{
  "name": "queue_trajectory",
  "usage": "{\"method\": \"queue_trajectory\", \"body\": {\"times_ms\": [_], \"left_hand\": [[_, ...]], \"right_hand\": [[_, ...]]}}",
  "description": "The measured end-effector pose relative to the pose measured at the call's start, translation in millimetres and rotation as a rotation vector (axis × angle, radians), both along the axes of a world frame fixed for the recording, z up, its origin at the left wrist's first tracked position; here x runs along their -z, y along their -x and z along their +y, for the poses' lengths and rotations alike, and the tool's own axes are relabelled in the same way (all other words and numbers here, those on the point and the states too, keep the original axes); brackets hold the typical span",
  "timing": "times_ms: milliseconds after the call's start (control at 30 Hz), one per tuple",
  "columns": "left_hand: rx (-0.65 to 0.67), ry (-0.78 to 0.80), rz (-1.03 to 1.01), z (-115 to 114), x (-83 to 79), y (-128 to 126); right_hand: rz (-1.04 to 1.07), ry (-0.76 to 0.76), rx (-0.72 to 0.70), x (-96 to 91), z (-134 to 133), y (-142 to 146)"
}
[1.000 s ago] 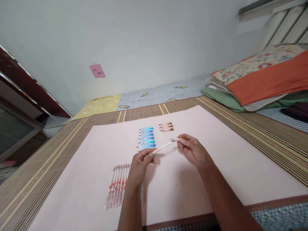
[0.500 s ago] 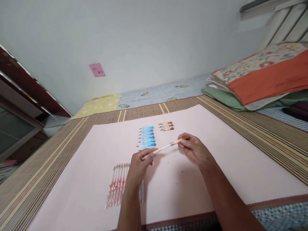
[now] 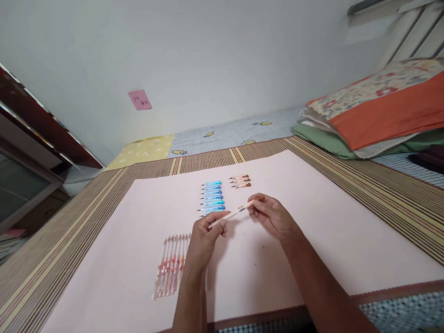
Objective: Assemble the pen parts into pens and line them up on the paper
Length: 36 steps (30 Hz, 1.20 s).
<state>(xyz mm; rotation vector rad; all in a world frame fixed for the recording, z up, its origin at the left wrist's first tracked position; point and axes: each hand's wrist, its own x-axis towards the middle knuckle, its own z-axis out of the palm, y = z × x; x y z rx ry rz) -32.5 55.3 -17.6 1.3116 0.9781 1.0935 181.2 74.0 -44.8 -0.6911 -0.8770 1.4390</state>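
My left hand [image 3: 212, 231] pinches a slim pale pen barrel [image 3: 227, 217], tilted up to the right. The fingers of my right hand [image 3: 265, 210] are closed on a peach pen part [image 3: 248, 205] with a brown end. A narrow whitish piece bridges the two parts, in line with both. Above my left hand lies a column of blue pens [image 3: 212, 198] with dark tips. Three peach-and-brown pens [image 3: 241, 181] lie just beyond my right hand. A row of clear pinkish sticks [image 3: 169, 266], perhaps pen barrels, is partly hidden by my left forearm.
Everything lies on a large pale pink sheet [image 3: 114, 259], spread over a striped mat [image 3: 347, 194]. Folded bedding [image 3: 385, 106] is stacked at the right. A pink note [image 3: 140, 100] is stuck to the wall behind. Small dark specks dot the sheet.
My right hand has moved left and slightly nearer my left hand. Less of the whitish piece shows between the two pen parts. The pens on the sheet have stayed put.
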Motion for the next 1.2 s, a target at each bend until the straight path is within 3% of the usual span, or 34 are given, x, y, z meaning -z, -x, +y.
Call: {"method": "queue_trajectory", "body": {"times_ms": [133,467,667,933,1200], "left_hand": [[-0.041,-0.006,0.011,-1.0,-2.3,-3.5],[0.116,0.139,-0.120,-6.5,-3.3,-16.5],[0.146,0.209,-0.179,-7.1,-0.1,-21.4],[-0.017,0.044,-0.163,-9.1,-3.7,-27.2],[0.043,0.193,-0.255,-8.0,-0.9,-27.8]], "right_hand": [[0.014,-0.003,0.010,0.3,0.1,-1.1],[-0.034,-0.033,0.013,-5.0,-2.2,2.6],[-0.092,-0.045,-0.013,-6.1,-3.4,6.4],[-0.136,-0.069,0.057,-14.7,-5.5,17.1],[-0.180,-0.096,0.036,-13.1,-7.1,17.8]]}}
